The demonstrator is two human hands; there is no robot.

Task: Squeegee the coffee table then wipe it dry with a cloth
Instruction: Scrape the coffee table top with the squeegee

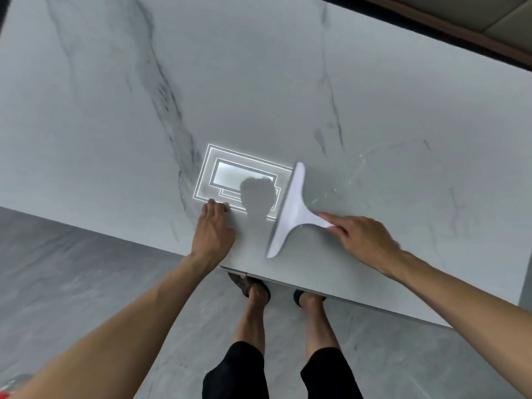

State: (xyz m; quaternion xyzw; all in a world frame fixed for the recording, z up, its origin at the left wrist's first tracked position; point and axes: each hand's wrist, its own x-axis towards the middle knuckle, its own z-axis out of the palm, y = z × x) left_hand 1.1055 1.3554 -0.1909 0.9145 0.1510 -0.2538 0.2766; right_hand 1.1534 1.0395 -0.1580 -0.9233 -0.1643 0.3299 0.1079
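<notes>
White squeegee (290, 208) flat on coffee table (259, 82), near front edge, blade side facing left, handle pointing right. Right hand (362, 240) grips handle end, fingers curled over it, forefinger laid along top. Left hand (214, 228) just left of squeegee, holding nothing, bent fingers pressing on tabletop. Water streaks and droplets (359, 165) on marble-patterned surface right of blade. Bright rectangular light reflection (230, 174) left of blade, head shadow across it. Below table edge: sandalled feet (253, 286), grey floor (72, 269).
</notes>
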